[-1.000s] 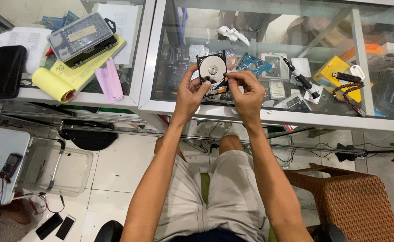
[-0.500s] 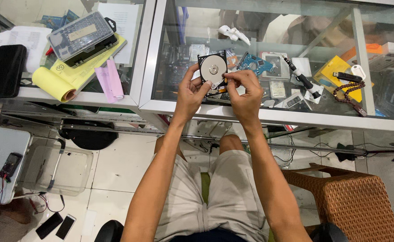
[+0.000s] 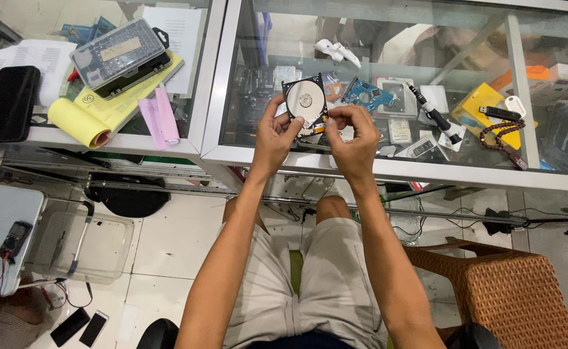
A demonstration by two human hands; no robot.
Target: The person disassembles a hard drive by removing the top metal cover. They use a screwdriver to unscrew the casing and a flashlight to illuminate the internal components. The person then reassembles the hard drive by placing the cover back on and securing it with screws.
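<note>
An opened hard disk drive (image 3: 306, 103) with a shiny round platter is held up above the glass counter (image 3: 374, 169). My left hand (image 3: 275, 134) grips its lower left edge, thumb against the platter side. My right hand (image 3: 352, 137) pinches the drive's lower right corner with thumb and forefinger. A blue-green circuit board (image 3: 368, 95) lies on the glass just right of the drive. A black and white screwdriver (image 3: 434, 117) rests further right.
Left counter holds a black phone (image 3: 11, 103), a yellow rolled sheet (image 3: 86, 116), a grey screwdriver-bit case (image 3: 119, 53) and pink paper (image 3: 160, 117). A yellow box (image 3: 484, 103), dark beads (image 3: 500, 139) sit at right. A wicker stool (image 3: 507, 291) stands beside my right leg.
The drive and both hands have barely shifted; my right fingers have closed in a little on the drive's lower right corner.
</note>
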